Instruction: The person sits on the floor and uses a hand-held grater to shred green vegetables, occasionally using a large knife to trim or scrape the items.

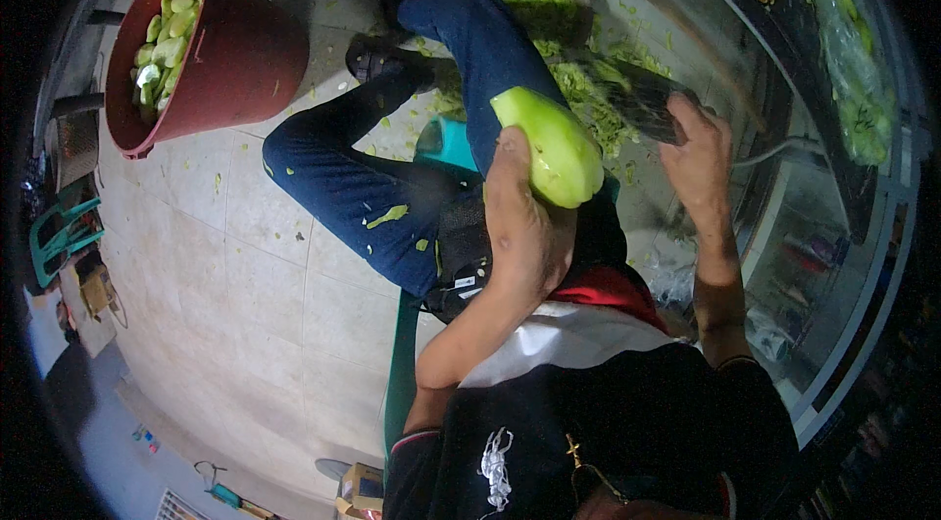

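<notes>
My left hand [521, 221] is wrapped round a pale green peeled fruit [552, 149], held tilted above my lap. Its upper end looks cut, and its surface is faceted from peeling. To the right, my right hand [698, 152] is closed on a broad dark-bladed knife [635, 99]. The blade is smeared by motion and points to the upper left, apart from the fruit. Green peelings [613, 133] lie scattered on the floor beneath the blade. A few scraps [388, 216] stick to my blue trousers.
A red bucket [250, 59] full of peeled pale green pieces stands at the upper left. Beyond my knee is a round container [578, 25] of green pieces. Along the right runs a dark-edged stand with a plastic bag [851, 59] of green pieces. I sit on a green chair [400, 353].
</notes>
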A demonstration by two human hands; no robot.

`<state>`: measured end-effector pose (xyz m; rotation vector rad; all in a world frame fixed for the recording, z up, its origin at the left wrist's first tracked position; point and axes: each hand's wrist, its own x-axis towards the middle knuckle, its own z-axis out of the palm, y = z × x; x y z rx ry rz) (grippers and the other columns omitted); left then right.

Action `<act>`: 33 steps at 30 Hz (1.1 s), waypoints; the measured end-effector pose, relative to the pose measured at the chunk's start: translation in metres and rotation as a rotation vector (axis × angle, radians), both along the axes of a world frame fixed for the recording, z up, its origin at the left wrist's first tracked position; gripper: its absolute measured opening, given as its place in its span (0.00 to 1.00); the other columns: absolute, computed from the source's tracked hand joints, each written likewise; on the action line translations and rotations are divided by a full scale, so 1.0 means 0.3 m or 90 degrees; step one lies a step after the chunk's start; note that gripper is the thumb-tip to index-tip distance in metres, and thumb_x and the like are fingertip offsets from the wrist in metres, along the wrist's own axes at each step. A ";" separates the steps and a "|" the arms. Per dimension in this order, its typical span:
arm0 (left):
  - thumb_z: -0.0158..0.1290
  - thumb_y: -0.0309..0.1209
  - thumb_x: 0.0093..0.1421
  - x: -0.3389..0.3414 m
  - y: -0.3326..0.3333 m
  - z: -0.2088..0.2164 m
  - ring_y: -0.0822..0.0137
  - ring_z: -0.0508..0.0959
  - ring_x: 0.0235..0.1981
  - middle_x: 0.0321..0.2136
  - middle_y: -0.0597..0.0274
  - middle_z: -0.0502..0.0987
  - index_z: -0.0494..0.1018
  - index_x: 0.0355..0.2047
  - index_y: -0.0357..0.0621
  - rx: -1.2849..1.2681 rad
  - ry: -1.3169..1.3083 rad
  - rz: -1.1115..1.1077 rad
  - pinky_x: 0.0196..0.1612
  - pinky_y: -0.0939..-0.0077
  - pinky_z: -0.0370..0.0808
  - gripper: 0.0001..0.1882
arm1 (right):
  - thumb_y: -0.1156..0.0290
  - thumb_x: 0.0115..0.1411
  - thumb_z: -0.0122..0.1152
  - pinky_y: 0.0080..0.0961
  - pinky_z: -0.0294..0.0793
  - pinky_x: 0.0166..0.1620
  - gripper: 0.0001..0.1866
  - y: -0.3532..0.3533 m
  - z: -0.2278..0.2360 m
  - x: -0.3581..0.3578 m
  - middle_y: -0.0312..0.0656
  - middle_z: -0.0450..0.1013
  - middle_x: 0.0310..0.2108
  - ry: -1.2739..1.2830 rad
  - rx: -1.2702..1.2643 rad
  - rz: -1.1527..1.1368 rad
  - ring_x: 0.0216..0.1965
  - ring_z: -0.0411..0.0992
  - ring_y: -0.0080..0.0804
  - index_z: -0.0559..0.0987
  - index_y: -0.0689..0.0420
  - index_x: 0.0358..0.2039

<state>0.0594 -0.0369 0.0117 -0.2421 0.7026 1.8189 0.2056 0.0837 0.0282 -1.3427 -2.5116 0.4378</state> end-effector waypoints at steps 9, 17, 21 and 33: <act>0.39 0.48 0.67 -0.031 -0.003 0.028 0.65 0.78 0.34 0.35 0.58 0.75 0.67 0.45 0.42 -0.060 -0.094 -0.123 0.40 0.71 0.76 0.22 | 0.77 0.36 0.60 0.33 0.63 0.31 0.11 -0.095 0.157 -0.044 0.44 0.62 0.20 0.018 0.056 0.265 0.24 0.65 0.43 0.68 0.61 0.21; 0.40 0.48 0.66 -0.030 0.001 -0.002 0.69 0.77 0.33 0.34 0.61 0.74 0.67 0.45 0.45 -0.078 -0.084 -0.103 0.39 0.73 0.75 0.20 | 0.72 0.39 0.62 0.33 0.64 0.32 0.11 -0.093 0.163 -0.043 0.40 0.65 0.21 -0.003 0.077 0.301 0.26 0.68 0.40 0.68 0.57 0.21; 0.40 0.47 0.66 -0.036 -0.002 -0.006 0.68 0.77 0.33 0.34 0.60 0.74 0.66 0.45 0.45 -0.088 -0.053 -0.113 0.38 0.73 0.75 0.19 | 0.72 0.39 0.63 0.33 0.64 0.32 0.11 -0.090 0.160 -0.048 0.41 0.65 0.21 0.002 0.080 0.296 0.26 0.68 0.39 0.68 0.57 0.21; 0.44 0.47 0.64 -0.004 -0.013 -0.030 0.60 0.75 0.38 0.39 0.59 0.74 0.63 0.50 0.44 0.094 -0.011 -0.100 0.34 0.61 0.74 0.22 | 0.79 0.39 0.64 0.35 0.68 0.34 0.14 -0.037 0.067 0.002 0.45 0.68 0.23 0.078 -0.049 0.061 0.28 0.67 0.50 0.69 0.62 0.26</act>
